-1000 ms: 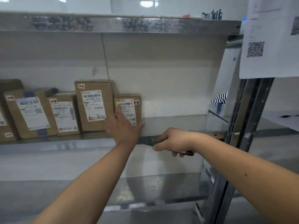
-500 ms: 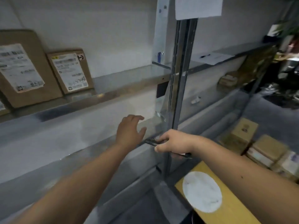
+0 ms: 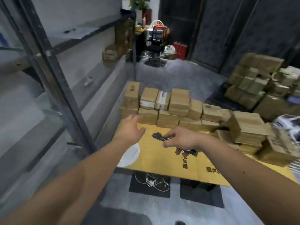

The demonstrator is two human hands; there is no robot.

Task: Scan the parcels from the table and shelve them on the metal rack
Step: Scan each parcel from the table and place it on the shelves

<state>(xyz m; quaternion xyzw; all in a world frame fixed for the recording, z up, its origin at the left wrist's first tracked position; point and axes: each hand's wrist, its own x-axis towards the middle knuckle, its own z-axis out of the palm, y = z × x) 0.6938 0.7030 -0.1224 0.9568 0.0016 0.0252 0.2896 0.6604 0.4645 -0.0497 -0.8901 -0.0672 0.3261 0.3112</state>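
Observation:
Several brown cardboard parcels [image 3: 178, 108] are stacked in rows along the far side of the yellow table [image 3: 155, 159]. My left hand [image 3: 131, 129] is empty with fingers spread, reaching over the table's left end close to the nearest parcels. My right hand [image 3: 183, 140] grips a black handheld scanner [image 3: 158, 136] above the middle of the table. The metal rack [image 3: 53, 73] stands at the left, its upright post close to my left arm.
More cardboard boxes [image 3: 253, 82] are piled on the floor at the right. A black office chair [image 3: 155, 46] stands at the back of the room. White cables [image 3: 152, 182] lie on the floor under the table's near edge.
My view has swung right, from the rack shelf to the table. My left hand left the small shelved parcel and now reaches toward the stacked parcels. My right hand still holds the scanner.

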